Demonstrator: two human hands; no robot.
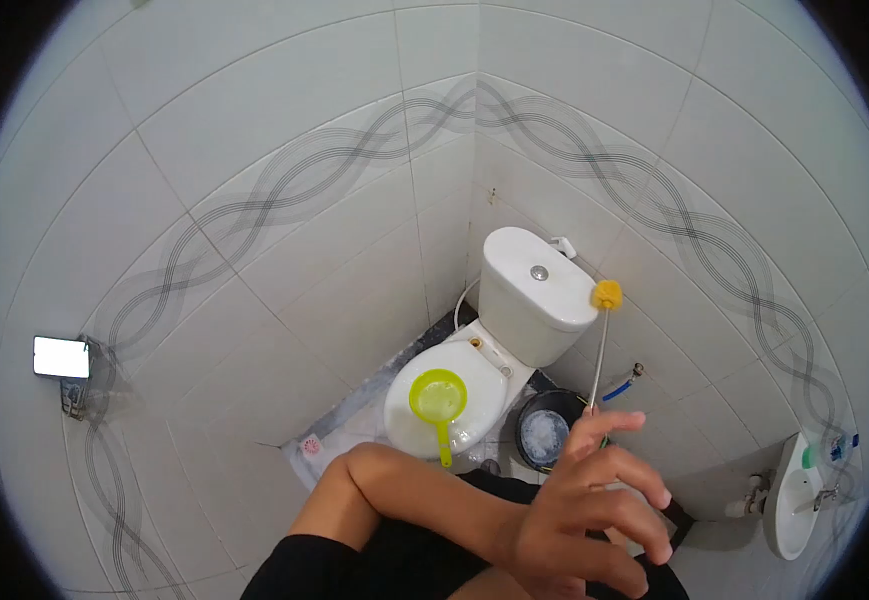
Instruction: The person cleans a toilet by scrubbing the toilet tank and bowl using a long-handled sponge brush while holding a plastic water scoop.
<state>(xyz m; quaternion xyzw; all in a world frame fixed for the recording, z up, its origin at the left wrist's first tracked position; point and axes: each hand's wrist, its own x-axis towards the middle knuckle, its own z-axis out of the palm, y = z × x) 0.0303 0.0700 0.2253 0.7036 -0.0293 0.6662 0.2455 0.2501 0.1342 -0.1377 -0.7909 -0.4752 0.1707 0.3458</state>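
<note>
My left hand [594, 510] reaches across the front of me, its fingers spread and bent, with nothing between them. Behind it rises a toilet brush with a yellow head [606, 294] and a thin, pale handle [599, 360]. What looks like a fingertip of my right hand [591, 410] shows against the lower handle; the rest of that hand is hidden behind the left. The brush head is near the edge of the white toilet tank [509, 290]. A lime-green dipper [438, 398] lies on the closed toilet lid [404, 425].
A dark bucket [526, 407] with foamy water stands beside the toilet. Above it, a wall tap [637, 370] has a blue piece attached. A white washbasin [784, 535] is at the right. A phone [61, 357] sits in a holder on the left tiled wall.
</note>
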